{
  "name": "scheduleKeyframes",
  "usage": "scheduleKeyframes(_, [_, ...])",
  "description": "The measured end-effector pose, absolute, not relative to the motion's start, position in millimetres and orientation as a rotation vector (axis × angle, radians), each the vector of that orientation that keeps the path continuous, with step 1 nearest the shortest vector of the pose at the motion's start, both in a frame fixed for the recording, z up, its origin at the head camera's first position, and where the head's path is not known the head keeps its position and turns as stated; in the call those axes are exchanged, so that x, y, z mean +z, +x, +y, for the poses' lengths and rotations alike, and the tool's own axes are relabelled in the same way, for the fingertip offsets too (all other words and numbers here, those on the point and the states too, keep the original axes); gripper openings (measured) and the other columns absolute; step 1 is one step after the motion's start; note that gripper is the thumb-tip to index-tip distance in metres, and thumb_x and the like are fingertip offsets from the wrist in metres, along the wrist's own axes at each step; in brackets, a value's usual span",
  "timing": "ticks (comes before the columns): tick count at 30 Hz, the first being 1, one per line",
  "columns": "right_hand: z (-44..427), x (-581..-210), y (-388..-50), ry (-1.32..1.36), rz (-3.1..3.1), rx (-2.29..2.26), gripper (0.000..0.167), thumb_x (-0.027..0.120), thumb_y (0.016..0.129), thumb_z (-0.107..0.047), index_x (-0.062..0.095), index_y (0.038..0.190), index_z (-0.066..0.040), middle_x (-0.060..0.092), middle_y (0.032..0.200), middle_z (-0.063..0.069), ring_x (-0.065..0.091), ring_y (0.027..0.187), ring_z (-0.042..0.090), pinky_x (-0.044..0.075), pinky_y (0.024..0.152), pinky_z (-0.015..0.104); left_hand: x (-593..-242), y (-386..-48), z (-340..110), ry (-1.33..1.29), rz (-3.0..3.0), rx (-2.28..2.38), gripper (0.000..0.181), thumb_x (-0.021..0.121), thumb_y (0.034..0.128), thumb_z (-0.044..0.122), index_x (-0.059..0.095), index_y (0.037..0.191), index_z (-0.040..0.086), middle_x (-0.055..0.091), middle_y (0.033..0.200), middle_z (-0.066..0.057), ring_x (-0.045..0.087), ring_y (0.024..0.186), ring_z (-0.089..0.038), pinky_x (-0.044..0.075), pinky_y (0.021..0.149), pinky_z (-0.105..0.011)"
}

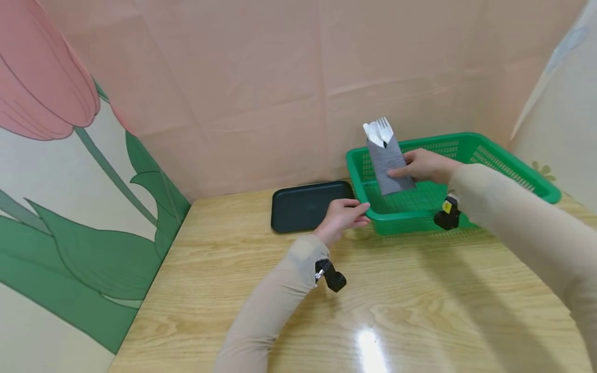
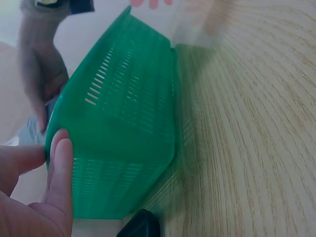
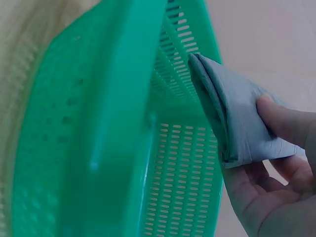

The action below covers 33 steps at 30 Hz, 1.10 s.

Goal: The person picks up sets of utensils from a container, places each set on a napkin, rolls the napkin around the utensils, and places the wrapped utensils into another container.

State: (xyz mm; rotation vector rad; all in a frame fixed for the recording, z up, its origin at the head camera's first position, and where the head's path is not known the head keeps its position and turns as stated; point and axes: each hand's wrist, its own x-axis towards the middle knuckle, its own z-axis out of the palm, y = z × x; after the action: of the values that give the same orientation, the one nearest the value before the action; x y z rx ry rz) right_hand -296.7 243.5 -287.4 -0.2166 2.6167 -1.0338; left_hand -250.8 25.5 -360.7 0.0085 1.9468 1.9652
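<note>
A folded grey napkin [image 1: 386,161] with a white fork [image 1: 383,127] and other white cutlery [image 1: 371,133] poking out of its top is pinched between the thumb and fingers of my right hand [image 1: 430,165]. It is held tilted above the left part of a green plastic basket [image 1: 410,224]. In the right wrist view the folded lower end of the napkin [image 3: 242,113] faces the camera. My left hand [image 1: 342,217] grips the basket's near left corner, the rim between thumb and fingers, as the left wrist view shows with the basket wall [image 2: 113,128] beside the fingers.
Just left of the basket, a black rectangular tray [image 1: 300,207] lies on the wooden table [image 1: 224,269], partly behind my left hand. A pinkish cloth [image 1: 256,103] hangs behind the table, and a tulip-printed cloth [image 1: 107,233] stands along the left side.
</note>
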Motion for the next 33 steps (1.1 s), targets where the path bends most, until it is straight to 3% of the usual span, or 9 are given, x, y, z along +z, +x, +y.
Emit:
scheduleKeyframes(2, [242.3, -286.6, -301.1, -0.220, 2.625, -1.031, 0.065, 0.056, 0.092, -0.038, 0.040, 0.133, 0.009, 0.053, 0.127, 0.028, 0.059, 0.107, 0.031, 0.047, 0.090, 0.046, -361.0, -250.7, 25.9, 0.007, 1.947, 1.965, 0.038, 0.064, 0.0881, 0.015, 0.055, 0.121, -0.001, 0.068, 0.090, -0.018, 0.070, 0.079, -0.023, 0.053, 0.085, -0.037])
scheduleKeyframes(9, [239.3, -281.0, -319.5, -0.219, 2.632, -1.024, 0.068, 0.057, 0.091, -0.040, 0.037, 0.136, 0.008, 0.050, 0.131, 0.028, 0.053, 0.115, 0.039, 0.043, 0.096, 0.052, -359.2, -249.9, 24.6, -0.016, 1.936, 1.978, 0.036, 0.064, 0.0884, 0.014, 0.055, 0.120, -0.001, 0.068, 0.090, -0.018, 0.062, 0.059, -0.010, 0.055, 0.081, -0.034])
scheduleKeyframes(12, [238.9, -280.4, -327.3, -0.210, 2.628, -1.021, 0.070, 0.056, 0.091, -0.040, 0.035, 0.137, 0.008, 0.047, 0.133, 0.029, 0.050, 0.118, 0.041, 0.042, 0.097, 0.053, -359.9, -250.7, 24.6, -0.020, 1.932, 1.979, 0.035, 0.064, 0.0882, 0.014, 0.055, 0.118, -0.001, 0.068, 0.092, -0.020, 0.062, 0.058, -0.009, 0.054, 0.082, -0.035])
scheduleKeyframes(17, [237.9, -281.9, -337.2, -0.224, 2.652, -1.001, 0.066, 0.056, 0.092, -0.036, 0.035, 0.136, 0.009, 0.046, 0.134, 0.031, 0.050, 0.117, 0.042, 0.042, 0.096, 0.052, -360.6, -250.6, 24.5, -0.025, 1.926, 1.982, 0.033, 0.064, 0.0882, 0.014, 0.056, 0.117, -0.001, 0.068, 0.083, -0.016, 0.062, 0.057, -0.010, 0.052, 0.086, -0.039])
scheduleKeyframes(20, [238.7, -284.6, -343.6, -0.236, 2.659, -0.995, 0.066, 0.057, 0.092, -0.033, 0.035, 0.136, 0.010, 0.045, 0.134, 0.031, 0.051, 0.116, 0.041, 0.042, 0.096, 0.051, -361.1, -250.1, 24.8, -0.027, 1.928, 1.980, 0.033, 0.064, 0.0880, 0.014, 0.056, 0.116, -0.002, 0.066, 0.079, -0.014, 0.062, 0.057, -0.010, 0.055, 0.081, -0.035])
scheduleKeyframes(25, [239.8, -290.0, -352.0, -0.280, 2.679, -0.954, 0.063, 0.058, 0.092, -0.032, 0.037, 0.134, 0.011, 0.047, 0.131, 0.032, 0.051, 0.115, 0.042, 0.043, 0.095, 0.051, -361.1, -249.3, 24.3, -0.030, 1.934, 1.966, 0.033, 0.064, 0.0880, 0.014, 0.056, 0.116, -0.001, 0.068, 0.084, -0.016, 0.064, 0.060, -0.011, 0.056, 0.068, -0.026])
scheduleKeyframes(33, [247.7, -311.5, -361.4, -0.388, 2.630, -0.890, 0.057, 0.057, 0.093, -0.028, 0.039, 0.132, 0.011, 0.051, 0.126, 0.031, 0.052, 0.115, 0.041, 0.043, 0.095, 0.053, -362.8, -248.9, 27.4, -0.014, 1.934, 1.940, 0.037, 0.063, 0.0886, 0.014, 0.055, 0.121, -0.002, 0.068, 0.094, -0.020, 0.070, 0.084, -0.027, 0.056, 0.070, -0.027])
